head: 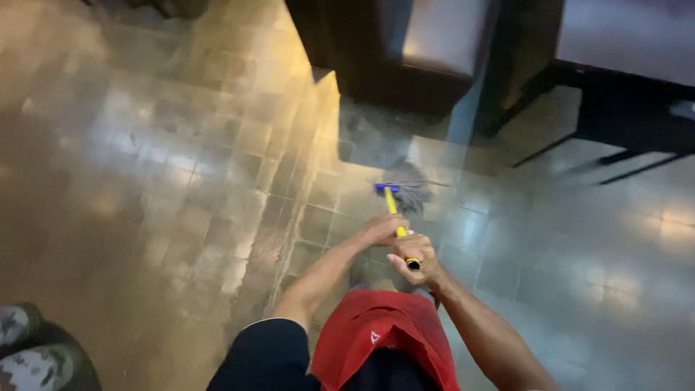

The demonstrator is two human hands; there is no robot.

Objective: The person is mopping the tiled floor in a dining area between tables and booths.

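Basically both arms reach forward and down from the bottom of the frame, forearms converging at the mop handle [395, 211]. Left hand [382, 229] sits further along the handle, toward the head, fingers wrapped round it, knuckles up. Right hand [417, 255] is just behind and touching the left, fist closed over the top end of the handle; the black end cap pokes out of the fist toward the body.

Handle is yellow and runs through both fists, only a short stretch visible beyond the left hand. Long axis runs away from the person, tilted slightly left, sloping down to the floor. It ends in a blue clamp [386, 187] holding the grey string mop head [411, 185], which is splayed on the tiled floor [181, 188], fanning right of the clamp.

Mop head rests near the dark chairs [434, 51], in front of their bases. Red cloth [384, 337] hangs at the person's waist.
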